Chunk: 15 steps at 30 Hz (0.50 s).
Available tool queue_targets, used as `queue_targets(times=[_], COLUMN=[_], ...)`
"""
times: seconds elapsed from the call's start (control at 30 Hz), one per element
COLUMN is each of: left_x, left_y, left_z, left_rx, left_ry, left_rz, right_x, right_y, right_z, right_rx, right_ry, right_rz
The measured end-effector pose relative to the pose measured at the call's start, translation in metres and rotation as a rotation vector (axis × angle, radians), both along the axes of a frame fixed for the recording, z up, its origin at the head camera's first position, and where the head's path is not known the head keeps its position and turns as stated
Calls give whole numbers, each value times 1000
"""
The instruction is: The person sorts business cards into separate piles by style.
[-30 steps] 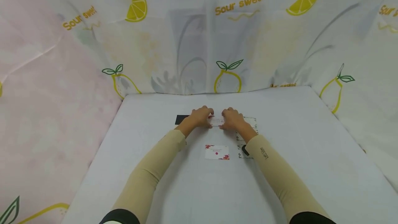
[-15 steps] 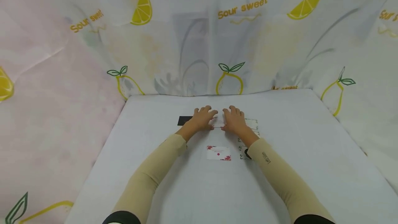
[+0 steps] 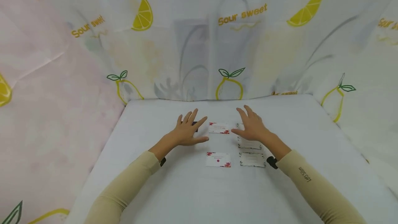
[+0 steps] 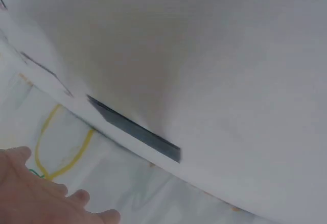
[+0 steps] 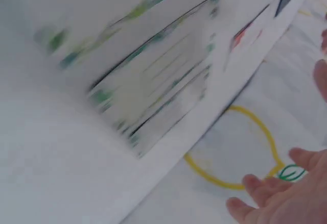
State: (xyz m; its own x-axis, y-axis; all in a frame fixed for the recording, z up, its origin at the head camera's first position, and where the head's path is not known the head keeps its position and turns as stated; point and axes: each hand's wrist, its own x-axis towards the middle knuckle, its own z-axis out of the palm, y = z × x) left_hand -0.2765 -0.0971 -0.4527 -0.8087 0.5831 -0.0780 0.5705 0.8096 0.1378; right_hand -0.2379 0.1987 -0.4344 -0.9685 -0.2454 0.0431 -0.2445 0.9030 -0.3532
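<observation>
My left hand (image 3: 186,132) is spread over the table, fingers apart, partly covering a black card (image 3: 195,126). In the left wrist view this black card (image 4: 135,128) lies flat, clear of the fingers. Between my hands lies a white card with red flowers (image 3: 219,128), which neither hand holds. My right hand (image 3: 252,127), its fingers extended, is raised over leaf-bordered white cards (image 3: 251,144) and hides part of them. The right wrist view has these leaf-bordered cards (image 5: 158,71) close together, the right hand (image 5: 286,198) off to one side.
Nearer on the white table (image 3: 192,196) lie another red-flowered card (image 3: 218,159) and, to its right, another leaf-bordered card (image 3: 253,159). A lemon-print cloth (image 3: 192,44) hangs behind the table's far edge and along its sides.
Both hands have let go of the far red-flowered card and moved apart, the left to the left and the right to the right. Their fingers have spread; that card stays on the table.
</observation>
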Motion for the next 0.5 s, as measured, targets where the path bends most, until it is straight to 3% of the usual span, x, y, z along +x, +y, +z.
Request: queue_targets(times=[0.13,0.3,0.5], left_x=[7,11,11], left_y=[-29,-66,-85], left_z=[-4,-8,-5], left_rx=[-1,19,30], left_ry=[-1,63,157], left_rz=[23,49,39], right_x=[12,29,42], right_y=[27,45,66], right_z=[-5,-18,-9], right_rx=[27,57,95], right_ry=[59,67,93], right_rz=[22,53,53])
